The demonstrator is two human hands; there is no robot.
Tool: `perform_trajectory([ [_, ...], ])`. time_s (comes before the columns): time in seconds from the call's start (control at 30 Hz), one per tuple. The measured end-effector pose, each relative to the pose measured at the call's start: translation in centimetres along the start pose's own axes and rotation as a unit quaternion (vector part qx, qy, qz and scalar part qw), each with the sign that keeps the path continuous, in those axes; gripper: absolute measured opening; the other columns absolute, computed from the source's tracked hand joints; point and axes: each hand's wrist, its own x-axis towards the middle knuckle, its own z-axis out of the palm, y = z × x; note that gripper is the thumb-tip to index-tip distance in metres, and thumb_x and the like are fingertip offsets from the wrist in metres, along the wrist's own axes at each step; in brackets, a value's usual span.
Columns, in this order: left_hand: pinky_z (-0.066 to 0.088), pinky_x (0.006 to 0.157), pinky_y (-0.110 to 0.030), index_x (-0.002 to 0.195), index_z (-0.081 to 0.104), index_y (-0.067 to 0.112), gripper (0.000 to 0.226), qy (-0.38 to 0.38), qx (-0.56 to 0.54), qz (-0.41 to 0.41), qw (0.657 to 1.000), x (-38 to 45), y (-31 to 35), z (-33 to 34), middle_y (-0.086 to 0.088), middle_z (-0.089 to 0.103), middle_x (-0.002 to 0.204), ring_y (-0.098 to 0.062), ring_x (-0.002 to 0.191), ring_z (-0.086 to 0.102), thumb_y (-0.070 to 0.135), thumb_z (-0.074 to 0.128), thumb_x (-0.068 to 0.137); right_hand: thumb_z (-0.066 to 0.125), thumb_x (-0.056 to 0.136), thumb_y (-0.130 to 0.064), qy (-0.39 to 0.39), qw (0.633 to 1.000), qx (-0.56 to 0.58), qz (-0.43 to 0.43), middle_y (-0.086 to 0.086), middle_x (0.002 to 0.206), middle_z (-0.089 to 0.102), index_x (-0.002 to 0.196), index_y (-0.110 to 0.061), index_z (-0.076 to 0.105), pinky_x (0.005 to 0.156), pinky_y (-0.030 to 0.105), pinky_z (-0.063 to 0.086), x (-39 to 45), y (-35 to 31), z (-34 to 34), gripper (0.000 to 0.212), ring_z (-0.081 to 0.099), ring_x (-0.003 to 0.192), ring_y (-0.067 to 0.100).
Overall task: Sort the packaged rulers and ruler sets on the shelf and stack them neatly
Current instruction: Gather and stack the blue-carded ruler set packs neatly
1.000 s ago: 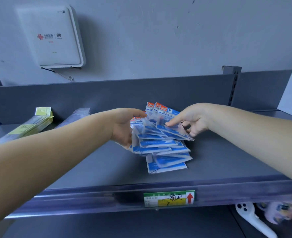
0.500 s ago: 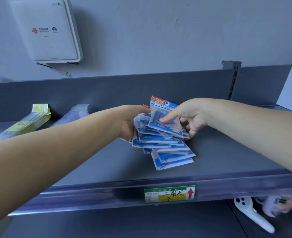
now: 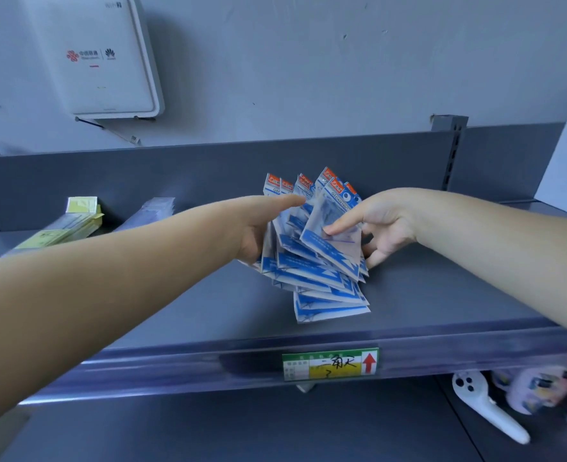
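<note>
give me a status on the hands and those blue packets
Left hand grips fanned stack of blue-and-white plastic ruler-set packets, raised off grey metal shelf. Right hand pinches top packet. Nothing in the way.

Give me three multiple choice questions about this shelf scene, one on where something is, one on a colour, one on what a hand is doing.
1. Where do the yellow packs lie?
A. left end of the shelf
B. right end
C. lower shelf

2. What colour is the arrow on the price label?
A. blue
B. red
C. black

3. What is the right hand doing?
A. hanging idle
B. resting flat on the shelf
C. pinching a blue ruler-set pack

Answers: 1 A, they lie at far left. 2 B, red arrow. 3 C, thumb on top, fingers beneath.
</note>
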Motion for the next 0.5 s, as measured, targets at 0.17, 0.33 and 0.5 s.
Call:
perform_trajectory([
  [0.17,0.055,0.082,-0.045,0.111,0.059,0.013,0.040,0.043,-0.007,0.021,0.999,0.0,-1.0,1.0,-0.014,0.073,0.095,-0.030,0.087,0.070,0.039,0.070,0.081,0.074,0.063,-0.006,0.001,1.000,0.005,-0.016,0.009,0.100,0.065,0.103,-0.012,0.060,0.069,0.045,0.052,-0.1,0.4,0.3,0.042,0.062,0.085,0.025],
  [0.33,0.058,0.071,-0.042,0.114,0.060,0.013,0.034,0.052,-0.036,0.075,0.995,-0.2,-1.4,1.2,-0.014,0.073,0.095,-0.029,0.080,0.071,0.020,0.069,0.082,0.077,0.058,-0.010,-0.011,0.999,0.007,-0.041,0.007,0.099,0.069,0.110,-0.014,0.062,0.062,0.034,0.055,-0.1,1.0,0.5,0.055,0.066,0.076,0.019],
  [0.5,0.058,0.064,-0.049,0.121,0.048,0.018,0.046,0.059,-0.121,0.125,0.983,0.1,-2.7,1.8,-0.015,0.068,0.106,-0.033,0.080,0.070,0.013,0.068,0.081,0.073,0.071,0.003,-0.002,0.992,0.047,-0.115,0.012,0.103,0.069,0.102,-0.016,0.059,0.078,0.043,0.055,0.0,1.4,0.8,0.038,0.067,0.085,0.027],
])
